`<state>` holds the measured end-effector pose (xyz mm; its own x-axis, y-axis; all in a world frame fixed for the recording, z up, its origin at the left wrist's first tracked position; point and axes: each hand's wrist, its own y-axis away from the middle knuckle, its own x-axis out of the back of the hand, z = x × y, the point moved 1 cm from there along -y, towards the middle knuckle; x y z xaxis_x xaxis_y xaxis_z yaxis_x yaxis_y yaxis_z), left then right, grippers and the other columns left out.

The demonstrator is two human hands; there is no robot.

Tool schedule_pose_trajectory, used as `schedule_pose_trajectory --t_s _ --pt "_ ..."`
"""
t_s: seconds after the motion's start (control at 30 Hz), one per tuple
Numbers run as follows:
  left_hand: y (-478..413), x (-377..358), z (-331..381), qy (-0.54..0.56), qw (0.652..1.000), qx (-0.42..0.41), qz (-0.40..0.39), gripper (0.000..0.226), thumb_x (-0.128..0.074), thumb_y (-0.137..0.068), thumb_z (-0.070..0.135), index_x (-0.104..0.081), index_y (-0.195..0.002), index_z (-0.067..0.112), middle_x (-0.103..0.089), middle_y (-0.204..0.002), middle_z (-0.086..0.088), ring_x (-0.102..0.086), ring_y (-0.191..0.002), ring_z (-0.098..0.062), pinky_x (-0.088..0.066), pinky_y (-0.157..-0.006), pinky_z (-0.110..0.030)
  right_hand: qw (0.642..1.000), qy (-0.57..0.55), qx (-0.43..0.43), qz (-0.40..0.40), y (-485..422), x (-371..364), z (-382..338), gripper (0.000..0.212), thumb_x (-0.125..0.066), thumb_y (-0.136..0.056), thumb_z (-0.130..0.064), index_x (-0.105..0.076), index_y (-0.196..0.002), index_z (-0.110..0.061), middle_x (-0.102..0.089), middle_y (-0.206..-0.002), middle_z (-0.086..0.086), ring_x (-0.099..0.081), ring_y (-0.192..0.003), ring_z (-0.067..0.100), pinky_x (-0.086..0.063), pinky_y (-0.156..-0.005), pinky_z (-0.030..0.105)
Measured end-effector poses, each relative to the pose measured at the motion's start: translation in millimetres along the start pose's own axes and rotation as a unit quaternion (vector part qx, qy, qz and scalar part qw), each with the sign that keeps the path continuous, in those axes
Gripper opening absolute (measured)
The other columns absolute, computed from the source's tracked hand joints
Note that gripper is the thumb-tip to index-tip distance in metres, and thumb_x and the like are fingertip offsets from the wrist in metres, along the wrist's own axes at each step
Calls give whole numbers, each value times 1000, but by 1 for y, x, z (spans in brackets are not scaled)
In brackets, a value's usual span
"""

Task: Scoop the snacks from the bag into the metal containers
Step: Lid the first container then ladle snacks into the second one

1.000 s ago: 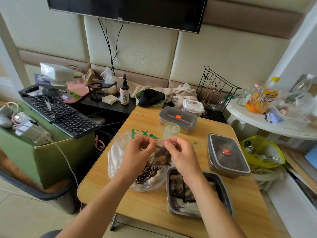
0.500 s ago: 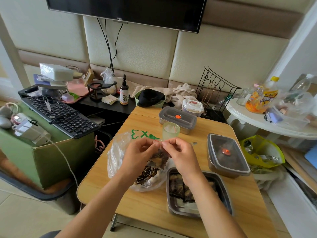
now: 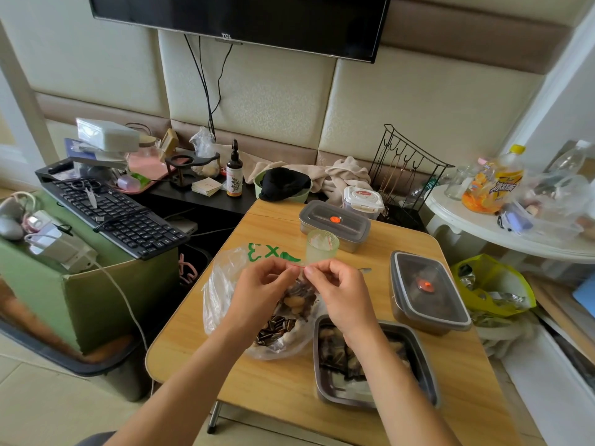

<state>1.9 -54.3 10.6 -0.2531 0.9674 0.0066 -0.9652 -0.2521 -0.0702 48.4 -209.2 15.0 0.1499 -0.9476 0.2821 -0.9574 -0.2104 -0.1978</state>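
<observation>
Small clear pouch (image 3: 295, 300), red-edged top pinched in the grip of left hand (image 3: 257, 286) and right hand (image 3: 339, 292), crinkled plastic bag (image 3: 222, 284) of striped seeds, open rectangular metal container (image 3: 335, 389), wooden tabletop (image 3: 273, 381)

Both hands, left hand (image 3: 260, 286) and right hand (image 3: 341, 291), pinch a small snack packet's (image 3: 297, 299) top edge above the plastic bag (image 3: 225, 284); an open metal container (image 3: 425, 358) lies under the right wrist.

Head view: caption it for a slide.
Left hand and right hand pinch the top of a small snack bag beside the open metal container.
</observation>
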Motion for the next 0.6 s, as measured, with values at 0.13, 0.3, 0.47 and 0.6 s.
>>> schedule_pose_trajectory --t_s 0.13,0.3,0.47,0.6 --pt "1 -1 1 -9 1000 6 8 15 -68 -98 30 -74 -93 17 -78 -87 -4 -77 -84 -20 -65 -76 -51 1000 -7 -2 -26 1 -1 0 12 -69 -99 -30 -78 -95 -24 -78 -93 -5 -72 -94 13 -60 -89 43" --pt "0 -2 2 -8 1000 3 15 19 -64 -101 29 -72 -94 13 -76 -86 -6 -76 -82 -23 -65 -75 -49 999 -16 -13 -34 0 1 1 9 -72 -96 -29 -77 -94 -22 -77 -90 -2 -72 -90 15 -60 -85 40" --pt "3 -6 3 -10 1000 -5 0 18 -63 -102 27 -71 -97 12 -75 -87 -7 -76 -81 -22 -65 -71 -43 1000 -10 -6 -22 1 2 1 12 -71 -96 -29 -75 -89 -20 -75 -88 2 -71 -90 22 -60 -84 48" --pt "1 -6 1 -36 999 -22 1 17 -65 -100 25 -71 -95 10 -75 -85 -5 -76 -80 -19 -65 -69 -39 999 17 15 -24 1 3 1 12 -70 -96 -29 -75 -89 -22 -75 -86 -2 -70 -87 16 -61 -80 42"
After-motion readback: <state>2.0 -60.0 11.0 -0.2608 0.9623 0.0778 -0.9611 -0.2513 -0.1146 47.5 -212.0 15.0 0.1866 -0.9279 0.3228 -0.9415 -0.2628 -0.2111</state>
